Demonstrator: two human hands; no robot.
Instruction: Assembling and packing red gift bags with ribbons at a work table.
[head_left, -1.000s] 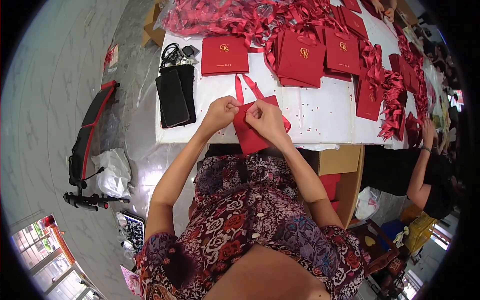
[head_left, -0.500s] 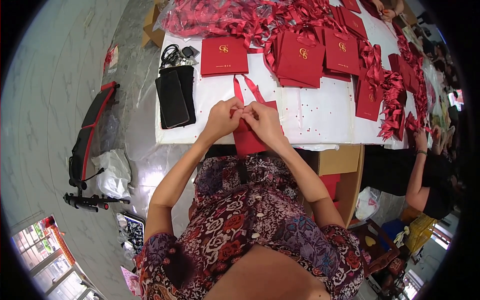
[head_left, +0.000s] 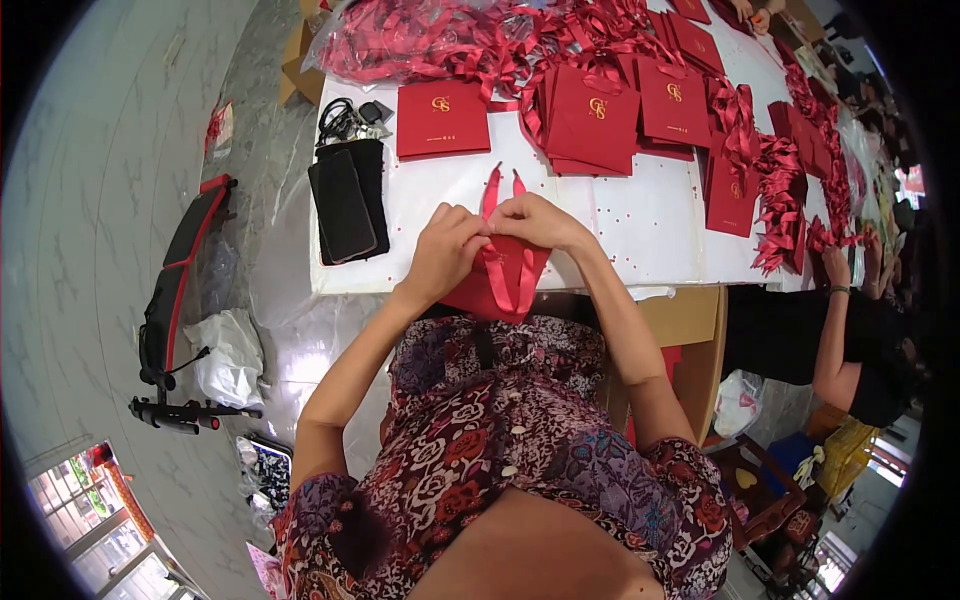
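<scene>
A small red paper gift bag [head_left: 468, 297] lies in front of me, overlapping the near table edge. A red satin ribbon [head_left: 525, 275] hangs in a loop down its face, and the two ribbon ends point away from me past the bag's top edge. My left hand [head_left: 443, 252] is closed in a pinch on the ribbon at that edge. Beside it, almost touching, my right hand [head_left: 535, 221] also pinches there. Its fingertips cover what they grip, so I cannot make that out.
Beyond my hands stand finished-looking red bags [head_left: 443, 118] and stacked ones [head_left: 592, 115] with ribbons. A heap of red ribbons in plastic [head_left: 420, 40] lies at the back. At left are a phone [head_left: 343, 205] and cables [head_left: 338, 120]. A co-worker's arm [head_left: 838, 325] is at right.
The ribbon's loop has come over onto the bag's face, and its two ends now point away from me. My right hand has turned and shifted slightly right.
</scene>
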